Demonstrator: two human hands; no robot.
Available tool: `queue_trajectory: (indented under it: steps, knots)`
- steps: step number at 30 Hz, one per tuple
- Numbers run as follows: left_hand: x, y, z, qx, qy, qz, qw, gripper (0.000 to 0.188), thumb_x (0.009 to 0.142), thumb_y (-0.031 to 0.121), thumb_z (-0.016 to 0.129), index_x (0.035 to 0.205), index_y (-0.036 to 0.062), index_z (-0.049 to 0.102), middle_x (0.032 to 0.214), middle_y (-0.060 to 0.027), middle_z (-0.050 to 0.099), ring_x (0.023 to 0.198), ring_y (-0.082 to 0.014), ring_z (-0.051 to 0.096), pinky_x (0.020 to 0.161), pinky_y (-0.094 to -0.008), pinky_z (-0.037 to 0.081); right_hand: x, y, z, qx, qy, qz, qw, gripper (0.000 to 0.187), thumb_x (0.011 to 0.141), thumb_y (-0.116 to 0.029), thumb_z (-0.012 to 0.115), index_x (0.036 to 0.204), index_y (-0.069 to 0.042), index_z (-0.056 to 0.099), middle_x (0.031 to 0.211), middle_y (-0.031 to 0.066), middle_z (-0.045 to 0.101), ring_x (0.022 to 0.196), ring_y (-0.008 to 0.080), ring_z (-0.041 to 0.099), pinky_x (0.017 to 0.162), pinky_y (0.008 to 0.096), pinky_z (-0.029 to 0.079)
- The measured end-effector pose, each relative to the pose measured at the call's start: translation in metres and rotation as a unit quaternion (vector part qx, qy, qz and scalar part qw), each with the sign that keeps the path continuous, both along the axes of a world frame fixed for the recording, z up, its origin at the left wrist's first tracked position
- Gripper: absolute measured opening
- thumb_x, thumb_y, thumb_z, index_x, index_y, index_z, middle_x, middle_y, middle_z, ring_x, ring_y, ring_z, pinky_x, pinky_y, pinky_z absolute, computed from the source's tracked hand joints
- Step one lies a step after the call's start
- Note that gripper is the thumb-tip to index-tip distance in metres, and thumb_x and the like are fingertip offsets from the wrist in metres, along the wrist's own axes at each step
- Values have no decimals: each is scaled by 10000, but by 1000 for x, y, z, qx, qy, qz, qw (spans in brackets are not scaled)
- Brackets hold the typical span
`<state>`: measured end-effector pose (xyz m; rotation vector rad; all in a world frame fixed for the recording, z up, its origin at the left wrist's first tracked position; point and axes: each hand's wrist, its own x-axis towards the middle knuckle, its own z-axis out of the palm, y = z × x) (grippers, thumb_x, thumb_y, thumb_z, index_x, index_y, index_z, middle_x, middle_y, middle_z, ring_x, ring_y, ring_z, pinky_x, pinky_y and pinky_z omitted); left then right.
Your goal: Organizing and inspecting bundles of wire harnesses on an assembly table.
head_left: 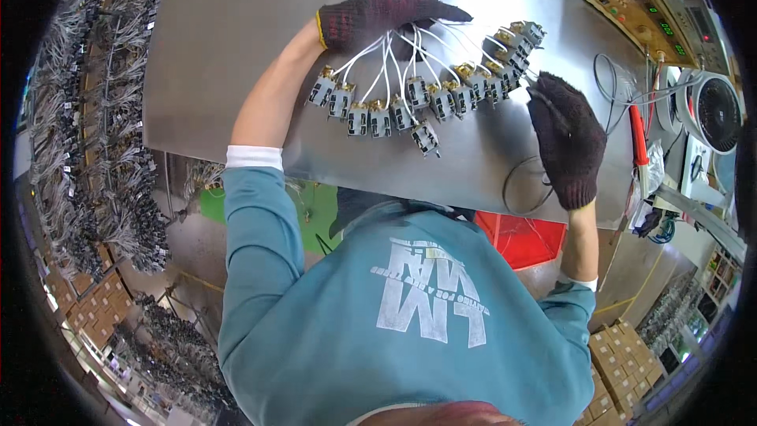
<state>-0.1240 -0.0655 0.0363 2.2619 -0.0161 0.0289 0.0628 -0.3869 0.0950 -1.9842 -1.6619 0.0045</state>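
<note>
My left hand (386, 16), in a dark knitted glove with a yellow cuff edge, is closed round a bundle of white wires (385, 63) above the metal table. From it the wires fan out to several small box-shaped silver-and-black components (381, 121) with brass-coloured ends. They lie in a curved row on the tabletop, with one component (426, 139) set nearer to me. Beside the row's right end, my right hand (569, 138), gloved alike, has its fingers drawn together. Something thin and pointed seems to be in them, but its kind is not clear.
The shiny metal table (236, 47) carries bench instruments (646, 12) with lit displays at the far right. Near them are a fan (716, 109), a red-handled tool (638, 136) and loose cables. A thin cable loop (509, 189) lies by my right hand. Racks of hanging wired parts (118, 126) stand left.
</note>
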Motion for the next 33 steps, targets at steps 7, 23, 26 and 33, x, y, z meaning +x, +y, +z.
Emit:
queue_trajectory:
  steps: [7,23,26,33]
  knots:
    - [5,1,-15,73,-137,-21,988,900,741,-44,776,1584,216,598,1082,-172,749,869,-315,679,807,-441,571,-25,-6,-16,25,-32,-73,996,356,913,-74,852,1257,-128,781,1282,112,782,1070,275,796,892,379,636]
    - [7,5,-28,107,-135,-7,985,698,917,83,666,1597,215,579,1156,-202,760,926,-369,734,858,-452,591,-45,-6,-20,27,250,-114,961,333,926,2,823,1247,-76,781,1261,146,783,1109,266,779,977,362,615]
    - [7,2,-26,91,-172,-3,981,653,954,108,628,1597,212,582,1126,-200,762,872,-349,723,830,-454,578,-44,-4,-25,22,0,-65,998,336,921,-26,837,1244,-99,780,1256,139,784,1089,287,786,938,372,624]
    - [9,7,-36,102,-121,16,987,587,1029,117,579,1605,226,574,1075,-189,765,858,-304,724,810,-442,570,-35,0,-21,-14,-67,-47,997,342,907,-70,861,1233,-141,786,1257,120,786,1080,304,788,899,384,632]
